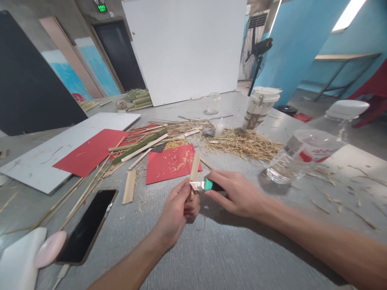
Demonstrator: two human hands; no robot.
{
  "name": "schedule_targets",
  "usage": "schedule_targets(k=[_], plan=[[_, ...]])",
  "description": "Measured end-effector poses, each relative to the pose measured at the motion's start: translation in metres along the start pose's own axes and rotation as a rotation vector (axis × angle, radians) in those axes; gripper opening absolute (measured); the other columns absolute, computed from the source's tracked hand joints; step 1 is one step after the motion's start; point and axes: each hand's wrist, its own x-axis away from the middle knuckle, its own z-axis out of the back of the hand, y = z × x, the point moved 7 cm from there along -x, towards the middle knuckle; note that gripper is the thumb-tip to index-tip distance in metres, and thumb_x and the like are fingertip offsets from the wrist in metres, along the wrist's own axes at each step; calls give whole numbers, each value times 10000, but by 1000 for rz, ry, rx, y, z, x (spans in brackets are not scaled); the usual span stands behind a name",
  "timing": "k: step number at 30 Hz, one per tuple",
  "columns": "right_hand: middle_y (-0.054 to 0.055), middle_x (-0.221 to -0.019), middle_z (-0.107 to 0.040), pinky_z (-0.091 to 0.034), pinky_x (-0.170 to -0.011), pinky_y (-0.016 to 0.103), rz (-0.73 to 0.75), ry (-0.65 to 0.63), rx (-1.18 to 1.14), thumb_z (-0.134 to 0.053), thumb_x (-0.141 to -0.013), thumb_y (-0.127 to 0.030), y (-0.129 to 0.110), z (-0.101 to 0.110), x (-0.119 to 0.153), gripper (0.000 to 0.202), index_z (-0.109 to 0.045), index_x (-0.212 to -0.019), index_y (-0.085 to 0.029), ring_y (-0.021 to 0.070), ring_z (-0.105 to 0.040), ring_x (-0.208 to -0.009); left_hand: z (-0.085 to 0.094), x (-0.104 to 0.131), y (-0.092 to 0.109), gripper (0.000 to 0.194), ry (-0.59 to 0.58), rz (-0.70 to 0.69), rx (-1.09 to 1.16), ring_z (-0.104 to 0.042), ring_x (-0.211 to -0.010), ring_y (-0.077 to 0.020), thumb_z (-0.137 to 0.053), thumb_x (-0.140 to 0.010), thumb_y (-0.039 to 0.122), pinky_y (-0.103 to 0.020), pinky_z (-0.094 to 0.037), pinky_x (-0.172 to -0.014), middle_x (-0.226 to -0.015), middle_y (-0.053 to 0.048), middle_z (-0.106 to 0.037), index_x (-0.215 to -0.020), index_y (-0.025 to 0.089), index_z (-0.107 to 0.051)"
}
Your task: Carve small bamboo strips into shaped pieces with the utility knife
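Observation:
Near the middle of the grey table, my left hand is closed round the lower part of a flat, pale wooden strip that points upward. My right hand grips the black and green handle of a cutter. Its metal end meets the strip just above my left fingers. Behind the strip lies a red sheet scattered with shavings. A second flat strip rests on the table left of my hands.
A phone lies at the left, near a pink oval object. Stalks and straw spread behind the hands. A water bottle and a cup stand at the right, before a white board.

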Motion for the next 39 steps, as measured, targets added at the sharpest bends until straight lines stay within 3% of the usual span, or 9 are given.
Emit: schedule_targets(k=[9, 11, 16, 18, 21, 26, 29, 35, 39], plan=[[51, -813, -662, -328, -610, 330, 223, 218, 328, -453, -1140, -472, -13, 23, 3, 367, -630, -1025, -173, 184, -588, -671, -12, 2, 5, 422, -66, -4, 58, -115, -493, -74, -607, -1078, 488, -239, -168, -478, -587, 122, -223, -810, 221, -419], [43, -808, -658, -332, -603, 324, 193, 283, 357, -462, -1139, -461, -9, 34, 2, 337, -615, -1013, -188, 179, -584, -665, -13, 3, 4, 410, -69, -4, 61, -119, -500, -75, -587, -1089, 486, -239, -168, -486, -589, 121, -220, -822, 215, -434], [-28, -656, -501, -311, -573, 309, -71, 506, 336, -502, -1124, -424, 23, 75, 2, 335, -483, -841, -245, 151, -470, -564, -17, 9, -11, 423, -127, 72, -6, -179, -488, -70, -563, -1094, 523, -250, -156, -487, -577, 114, -256, -832, 210, -449], [-41, -629, -460, -302, -567, 308, -94, 550, 309, -502, -1119, -405, 28, 81, 3, 336, -459, -823, -251, 145, -435, -541, -17, 9, -14, 414, -128, 76, 8, -184, -485, -72, -559, -1094, 530, -249, -165, -488, -576, 115, -256, -849, 211, -458], [-39, -650, -490, -313, -563, 299, -33, 483, 228, -490, -1116, -381, 23, 68, 2, 303, -482, -846, -245, 139, -448, -546, -12, 7, -13, 379, -83, 54, 39, -170, -485, -75, -551, -1098, 524, -245, -166, -487, -579, 119, -243, -895, 211, -483], [15, -768, -622, -364, -594, 306, 114, 163, 93, -487, -1118, -410, 1, 25, -1, 261, -558, -956, -219, 165, -561, -643, -6, 2, -5, 370, -21, 3, 49, -148, -489, -77, -529, -1112, 483, -248, -169, -499, -575, 116, -243, -869, 208, -476], [35, -808, -649, -377, -614, 333, 127, 53, 63, -503, -1117, -425, -5, 11, 0, 246, -579, -997, -225, 187, -599, -681, -5, 1, -6, 406, -21, 0, 51, -150, -485, -73, -559, -1096, 486, -246, -174, -499, -572, 113, -256, -822, 220, -422], [43, -818, -665, -385, -613, 377, 156, 38, 97, -469, -1139, -465, -8, 9, 3, 269, -589, -1024, -254, 203, -610, -673, -2, 3, -9, 403, 16, 4, 22, -126, -489, -79, -567, -1089, 492, -246, -166, -490, -573, 119, -228, -829, 231, -402], [53, -815, -676, -371, -595, 384, 204, 119, 256, -489, -1132, -469, -13, 15, 3, 286, -618, -1037, -232, 209, -620, -667, -7, 1, 1, 429, -10, -52, 3, -117, -498, -79, -576, -1090, 484, -248, -162, -487, -588, 116, -210, -801, 230, -387]])
